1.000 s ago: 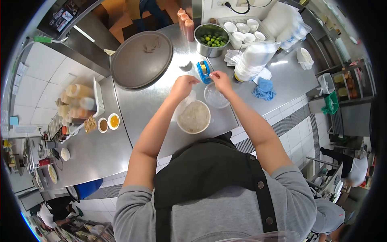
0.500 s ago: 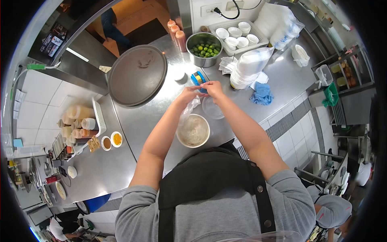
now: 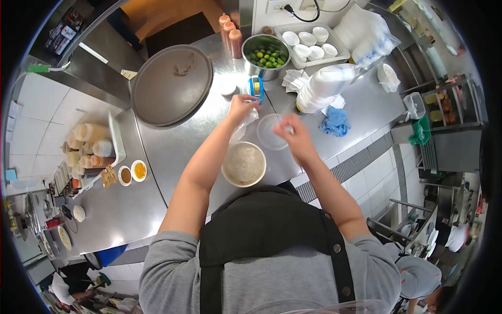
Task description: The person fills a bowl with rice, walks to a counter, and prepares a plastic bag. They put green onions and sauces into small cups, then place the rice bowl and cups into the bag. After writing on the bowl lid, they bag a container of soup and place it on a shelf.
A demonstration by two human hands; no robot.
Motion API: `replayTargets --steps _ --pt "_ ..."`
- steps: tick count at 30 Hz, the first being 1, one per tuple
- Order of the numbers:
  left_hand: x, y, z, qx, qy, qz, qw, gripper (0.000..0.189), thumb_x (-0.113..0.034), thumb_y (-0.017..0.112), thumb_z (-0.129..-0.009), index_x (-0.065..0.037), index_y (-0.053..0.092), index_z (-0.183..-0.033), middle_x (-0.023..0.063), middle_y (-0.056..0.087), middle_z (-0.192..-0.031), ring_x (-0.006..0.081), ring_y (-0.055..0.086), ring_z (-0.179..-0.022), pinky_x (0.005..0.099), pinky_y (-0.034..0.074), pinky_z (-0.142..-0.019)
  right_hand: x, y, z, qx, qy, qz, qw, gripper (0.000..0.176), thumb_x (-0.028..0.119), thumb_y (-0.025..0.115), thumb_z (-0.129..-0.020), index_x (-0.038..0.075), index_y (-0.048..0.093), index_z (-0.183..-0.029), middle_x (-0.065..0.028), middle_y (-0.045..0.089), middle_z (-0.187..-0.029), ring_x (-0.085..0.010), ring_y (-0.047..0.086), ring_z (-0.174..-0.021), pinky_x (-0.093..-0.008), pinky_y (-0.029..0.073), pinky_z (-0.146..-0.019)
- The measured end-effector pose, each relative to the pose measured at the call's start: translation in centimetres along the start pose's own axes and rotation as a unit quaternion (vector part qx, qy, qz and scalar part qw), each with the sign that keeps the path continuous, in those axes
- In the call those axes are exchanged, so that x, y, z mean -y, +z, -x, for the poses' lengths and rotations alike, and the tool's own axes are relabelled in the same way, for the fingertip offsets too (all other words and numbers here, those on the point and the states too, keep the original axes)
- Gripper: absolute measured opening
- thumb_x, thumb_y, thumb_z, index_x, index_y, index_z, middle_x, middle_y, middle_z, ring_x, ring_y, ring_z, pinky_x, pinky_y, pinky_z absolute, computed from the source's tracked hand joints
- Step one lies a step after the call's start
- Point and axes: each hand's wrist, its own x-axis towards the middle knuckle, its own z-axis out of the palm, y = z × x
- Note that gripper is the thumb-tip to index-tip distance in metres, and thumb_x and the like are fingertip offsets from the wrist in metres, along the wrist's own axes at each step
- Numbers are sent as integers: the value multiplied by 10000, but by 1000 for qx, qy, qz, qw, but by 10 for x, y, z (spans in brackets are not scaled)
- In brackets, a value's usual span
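Observation:
My left hand (image 3: pixel 243 108) is closed on the gathered top of a clear plastic bag (image 3: pixel 243 125), its fingertips close to a blue tape dispenser (image 3: pixel 256 90). The bag hangs down towards a white round bowl (image 3: pixel 243 164) with pale contents, which stands just in front of my body. My right hand (image 3: pixel 297 137) is over the right side of a clear round plastic lid (image 3: pixel 269 132) that lies on the steel counter. Its fingers are curled in a pinch and slightly blurred; whatever might be between them is too small to make out.
A large round brown tray (image 3: pixel 170 86) lies to the left. Behind are sauce bottles (image 3: pixel 235 44), a pot of green limes (image 3: pixel 256 68) and a basket of white cups (image 3: pixel 334 42). Stacked bagged containers (image 3: pixel 319 94) and a blue cloth (image 3: pixel 335 123) sit to the right.
My hands have come apart. The right one has moved right and towards me, away from the tape dispenser, while the left stays by it with the bag. The dispenser now stands more upright in view.

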Motion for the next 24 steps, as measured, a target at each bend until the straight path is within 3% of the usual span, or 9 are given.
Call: replayTargets --steps 1,3,6,10,13,15,19,24 --pt "-22 1 9 3 -36 -33 999 261 -49 716 -849 43 712 -1093 158 759 -882 113 689 -726 266 545 -668 19 -7 30 20 46 -45 998 112 139 763 -856 51 694 -844 -30 509 -977 -121 523 -973 -277 436 -835" --pt "-4 0 -1 17 -56 50 997 279 -76 714 -857 39 707 -1112 159 760 -904 116 689 -719 259 539 -672 28 -25 75 133 11 47 990 116 123 768 -846 41 694 -812 -20 490 -941 -127 517 -925 -275 412 -849" --pt "0 -4 -6 43 -89 112 989 307 -119 703 -876 39 697 -1139 162 759 -934 120 694 -744 252 537 -683 30 -30 110 178 68 53 980 118 104 780 -829 35 693 -789 -17 482 -932 -131 506 -911 -265 404 -834" --pt "-7 -17 -9 141 -179 247 942 337 -164 673 -901 47 688 -1163 170 756 -963 123 700 -811 248 542 -720 32 -27 110 232 31 73 970 102 78 793 -812 27 705 -801 -20 473 -923 -135 510 -907 -266 406 -836" --pt "-37 6 6 19 -178 55 982 351 -159 669 -904 64 677 -1175 184 749 -990 142 716 -868 257 552 -735 40 -19 108 278 35 24 960 97 60 800 -800 20 713 -810 -21 473 -921 -137 513 -896 -277 418 -838" --pt "-35 9 8 23 -137 50 989 351 -138 693 -894 76 673 -1171 182 748 -992 158 725 -880 261 555 -746 35 -22 108 317 39 -36 947 97 46 804 -792 15 714 -805 -20 475 -925 -136 516 -886 -279 425 -835" --pt "-30 9 11 37 -123 72 989 354 -91 733 -857 52 678 -1176 162 754 -1002 162 724 -954 241 548 -836 37 -39 106 281 38 -143 948 102 10 815 -759 15 715 -779 -27 515 -939 -138 535 -902 -256 439 -810" --pt "-24 14 6 11 -118 62 991 350 -24 736 -838 84 663 -1164 144 756 -976 174 737 -914 246 563 -801 31 -59 99 202 14 -185 962 113 -1 816 -736 46 717 -761 -48 549 -964 -154 553 -927 -286 465 -828"
